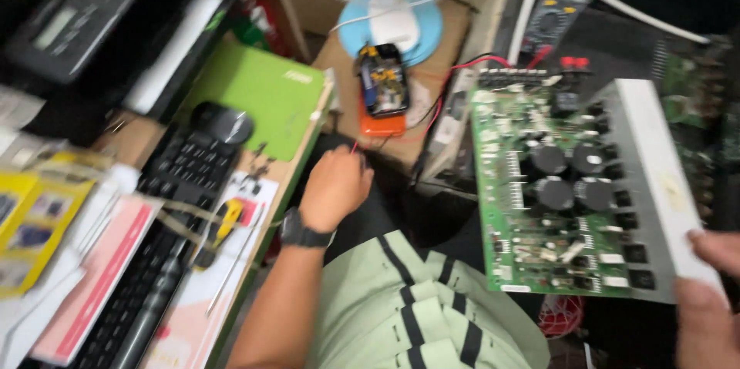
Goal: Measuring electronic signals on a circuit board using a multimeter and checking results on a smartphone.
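Cluttered with tools and papers, a workshop tabletop [297, 176] runs along the left of the scene, carrying a green folder [258, 92], a dark keyboard [181, 172], pink and yellow printed sheets [92, 276] and a yellow-handled tool [223, 219]. At right, a large green circuit board [555, 184], studded with four black round capacitors [570, 176] and edged by a pale metal strip, is held tilted above the lap, well apart from the tabletop. Behind it, on a cardboard box [432, 53], stand the light-blue base of a white fan [393, 26] and a small orange and black device [381, 88]. A yellow multimeter [559, 11] lies farther back. The right hand [705, 292] has its grip pinched on the board's lower right corner, thumb over the metal strip. The left hand [335, 184], a black watch [304, 232] at the wrist, has its grip curled together around a thin red wire [356, 145] just below the box.
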